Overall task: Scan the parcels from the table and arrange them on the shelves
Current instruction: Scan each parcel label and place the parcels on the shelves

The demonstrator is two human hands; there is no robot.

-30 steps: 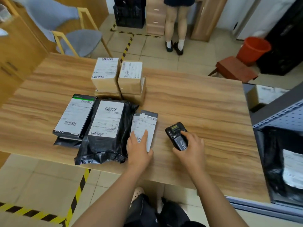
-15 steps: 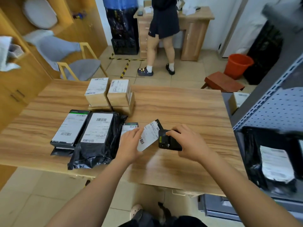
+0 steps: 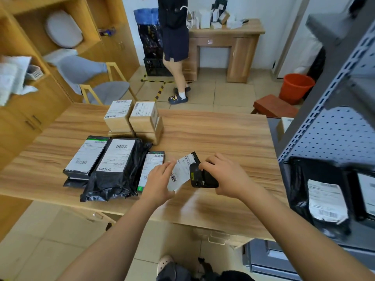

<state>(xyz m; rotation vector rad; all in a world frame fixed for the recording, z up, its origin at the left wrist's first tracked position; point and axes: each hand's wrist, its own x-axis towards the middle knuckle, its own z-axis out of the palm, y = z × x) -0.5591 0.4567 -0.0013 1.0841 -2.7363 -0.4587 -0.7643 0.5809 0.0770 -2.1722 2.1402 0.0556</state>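
The wooden table (image 3: 223,134) spreads beneath both grips. The grey shelves (image 3: 332,138) stand right of the right grip (image 3: 227,177) and hold bagged parcels (image 3: 324,195). Cardboard boxes (image 3: 129,118) sit beyond the left grip (image 3: 158,181), with a black bag parcel (image 3: 117,165) to its left.

The left grip pinches the small flat parcel (image 3: 181,173) by its near edge, tilted between the two grips with its label up. The right grip is curled over the scanner (image 3: 203,178), close against that parcel.

The parcel looks light, thin and probably slightly bendy. An edge hold that leaves the barcode bare suits it.
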